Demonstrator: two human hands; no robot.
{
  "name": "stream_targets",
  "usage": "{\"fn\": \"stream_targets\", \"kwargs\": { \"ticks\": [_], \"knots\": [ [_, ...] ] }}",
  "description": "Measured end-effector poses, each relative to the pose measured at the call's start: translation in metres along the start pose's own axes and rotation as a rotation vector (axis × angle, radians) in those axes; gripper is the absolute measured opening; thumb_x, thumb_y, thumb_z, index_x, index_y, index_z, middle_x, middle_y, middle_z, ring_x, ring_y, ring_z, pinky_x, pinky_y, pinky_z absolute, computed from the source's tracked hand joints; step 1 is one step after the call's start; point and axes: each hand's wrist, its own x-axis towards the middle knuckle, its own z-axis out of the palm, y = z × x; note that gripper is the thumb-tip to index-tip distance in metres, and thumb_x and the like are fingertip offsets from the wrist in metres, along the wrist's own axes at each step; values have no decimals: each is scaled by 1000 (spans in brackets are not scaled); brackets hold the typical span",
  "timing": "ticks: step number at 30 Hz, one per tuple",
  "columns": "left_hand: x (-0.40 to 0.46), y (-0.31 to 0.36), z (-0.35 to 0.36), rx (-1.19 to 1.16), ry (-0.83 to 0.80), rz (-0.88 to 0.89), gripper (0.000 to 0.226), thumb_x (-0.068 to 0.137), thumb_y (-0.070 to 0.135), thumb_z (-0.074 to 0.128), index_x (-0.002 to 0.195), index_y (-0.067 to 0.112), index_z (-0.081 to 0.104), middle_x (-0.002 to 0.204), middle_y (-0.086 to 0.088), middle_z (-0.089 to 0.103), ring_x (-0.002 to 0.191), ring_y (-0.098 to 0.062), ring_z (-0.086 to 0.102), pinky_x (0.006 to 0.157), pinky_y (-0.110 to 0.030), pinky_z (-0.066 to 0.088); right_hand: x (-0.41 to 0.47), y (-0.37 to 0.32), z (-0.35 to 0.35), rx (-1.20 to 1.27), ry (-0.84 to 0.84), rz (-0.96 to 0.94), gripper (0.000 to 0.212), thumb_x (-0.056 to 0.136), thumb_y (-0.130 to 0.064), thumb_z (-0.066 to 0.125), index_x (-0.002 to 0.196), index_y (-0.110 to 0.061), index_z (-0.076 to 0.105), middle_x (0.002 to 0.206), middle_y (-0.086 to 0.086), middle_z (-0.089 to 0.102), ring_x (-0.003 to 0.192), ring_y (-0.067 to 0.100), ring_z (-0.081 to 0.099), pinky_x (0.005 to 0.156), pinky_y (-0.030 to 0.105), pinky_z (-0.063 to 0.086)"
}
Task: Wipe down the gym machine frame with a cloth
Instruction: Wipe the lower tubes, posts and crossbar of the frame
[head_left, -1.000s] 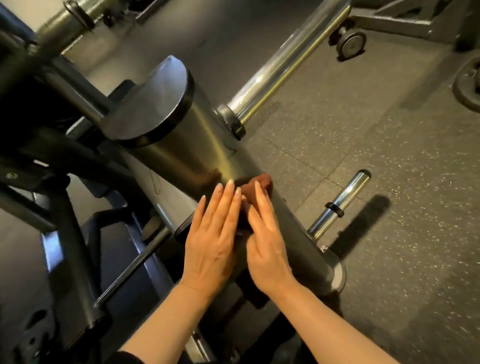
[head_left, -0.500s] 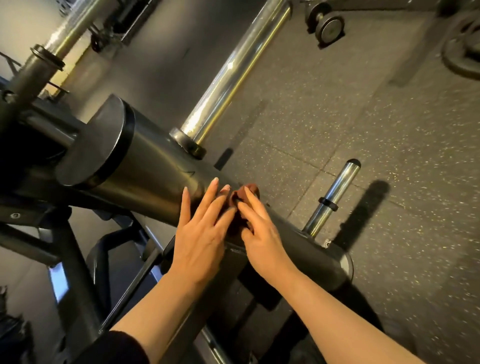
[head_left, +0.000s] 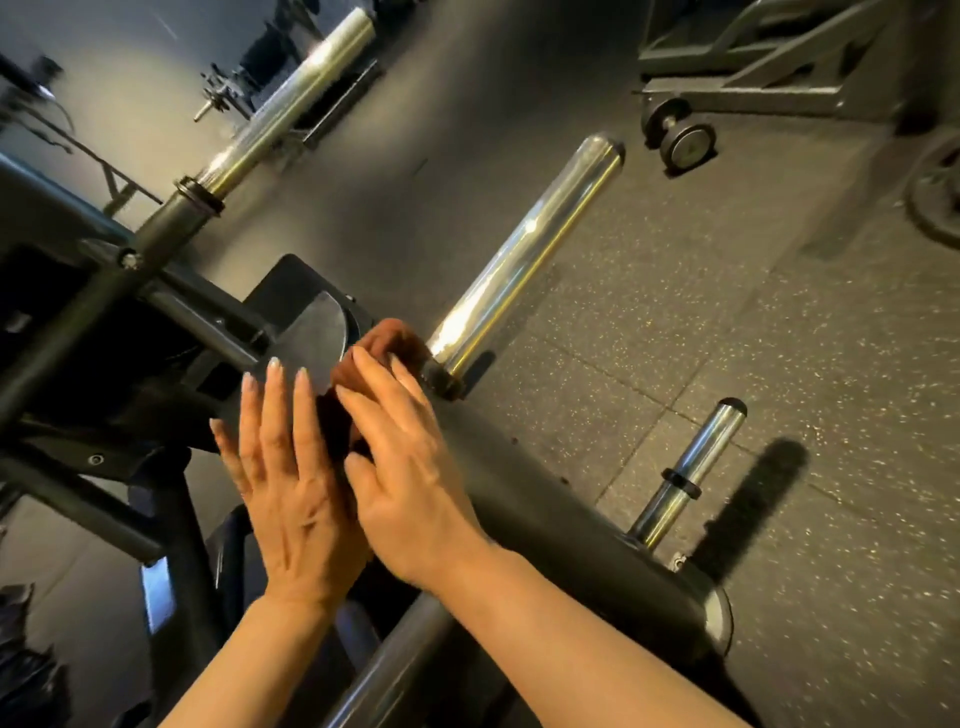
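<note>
A thick dark metal frame tube (head_left: 540, 509) of the gym machine runs from upper left to lower right. A reddish-brown cloth (head_left: 387, 340) lies bunched on it near the tube's capped upper end (head_left: 311, 335). My left hand (head_left: 291, 467) lies flat with straight fingers on the tube and the cloth's left side. My right hand (head_left: 400, 457) presses flat on the cloth, fingers straight, most of the cloth hidden beneath both hands.
A chrome weight peg (head_left: 524, 254) juts from the tube right beside the cloth; a shorter peg (head_left: 685, 478) stands lower right. A long chrome bar (head_left: 280, 119) crosses upper left. Dark frame struts (head_left: 78, 499) fill the left. A small dumbbell (head_left: 678, 137) lies on the speckled rubber floor (head_left: 727, 322).
Both hands have slid the cloth up the tube, from its middle to just beside the capped upper end and the base of the chrome peg. The view has swung too.
</note>
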Motion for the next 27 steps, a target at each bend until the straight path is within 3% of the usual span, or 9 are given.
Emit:
{"fn": "stream_targets", "kwargs": {
  "ticks": [3,7,9,13,16,19,22,25,27],
  "knots": [
    [6,1,3,-23,-72,-55,62,93,28,47,147,2,31,151,-18,34,143,-29,26,120,-52,7,-16,26,-2,46,36,134,49,100,-9,43,147,-22,39,160,-10,17,148,3,8,121,25,17],
    [7,19,9,-51,-38,-193,63,88,28,51,146,6,37,150,-12,39,141,-26,32,122,-42,10,-35,49,-4,122,156,401,52,97,-5,49,143,-28,44,154,-19,21,146,5,19,116,40,32],
    [7,20,10,-69,-27,-214,59,91,27,49,144,5,39,150,-12,39,140,-26,33,120,-42,14,-19,28,0,144,165,327,47,98,-8,48,141,-27,46,153,-17,26,143,5,24,116,35,33],
    [7,16,13,-61,-21,-201,50,97,23,38,143,4,40,150,-12,38,140,-26,34,118,-44,21,14,-11,4,43,102,74,44,99,-19,39,142,-20,45,155,-11,26,142,-6,16,113,8,18],
    [0,23,16,-58,18,-196,59,94,27,44,148,5,32,155,-13,31,145,-26,25,122,-44,12,0,16,1,34,116,88,45,100,-22,33,144,-21,44,156,-10,27,144,-4,16,116,13,18],
    [-44,42,34,-71,-142,86,73,87,27,47,153,11,20,161,-9,17,150,-22,11,122,-41,1,-51,74,-4,64,135,338,55,96,0,38,143,-28,43,152,-22,25,141,-11,16,119,18,19],
    [-96,57,62,-55,-390,387,67,81,24,43,146,14,32,162,-3,15,150,-17,5,122,-41,-2,-105,132,-10,105,157,653,68,90,12,39,142,-31,45,154,-21,25,139,-10,21,120,28,21],
    [-103,61,84,8,-499,405,57,81,18,45,138,9,46,156,-7,31,150,-21,10,122,-41,-4,-133,175,-21,140,199,894,64,93,11,39,141,-30,48,157,-12,26,141,2,26,120,28,21],
    [-97,59,93,30,-527,374,51,84,22,46,133,7,56,151,-7,39,147,-20,20,121,-35,-2,-130,186,-24,166,245,924,54,95,10,40,139,-21,51,151,-14,31,139,7,33,118,23,22]
  ]
}}
